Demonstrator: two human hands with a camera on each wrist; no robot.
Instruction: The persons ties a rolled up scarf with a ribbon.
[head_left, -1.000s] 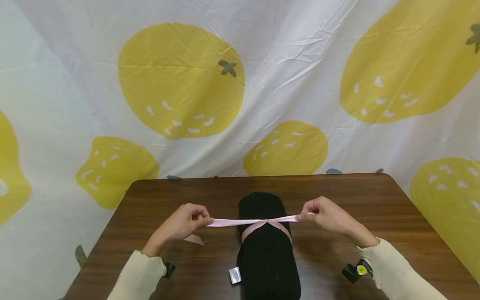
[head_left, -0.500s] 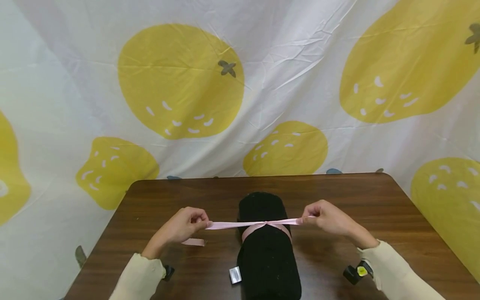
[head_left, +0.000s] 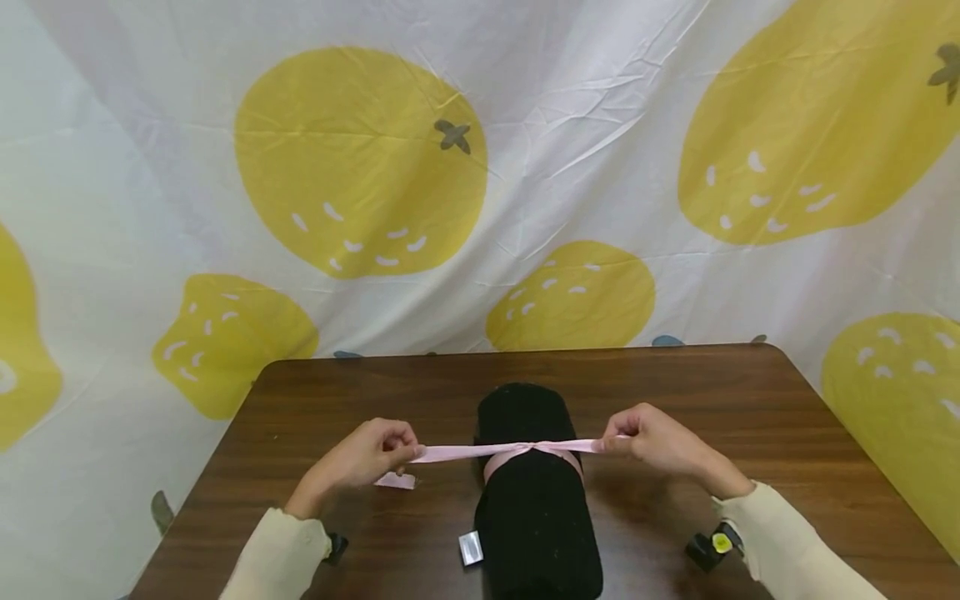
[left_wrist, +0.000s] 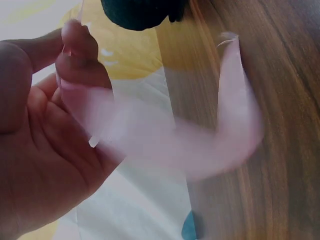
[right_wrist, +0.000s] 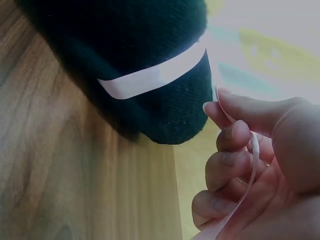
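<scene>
A black rolled cloth bundle [head_left: 536, 517] lies lengthwise on the table, with a pink ribbon [head_left: 453, 452] around it, crossed in a knot on top. The left hand [head_left: 367, 458] pinches one ribbon end between thumb and forefinger, left of the roll. On the other side the right hand [head_left: 656, 442] pinches the second end. Between the hands the ribbon runs taut and nearly level. In the left wrist view a loose ribbon tail [left_wrist: 165, 145] hangs blurred below the fingers. The right wrist view has the band [right_wrist: 150, 77] flat against the roll and a tail trailing across the palm.
A silvery-white tag [head_left: 470, 549] sticks out from the roll's left side. The dark wooden table [head_left: 420, 383] ends at a rounded far edge, behind which hangs a white curtain [head_left: 570, 150] printed with yellow fruit.
Both hands have lowered slightly, still pinching the taut ribbon. The loose tail under the left hand has swung a little. The roll stays in place.
</scene>
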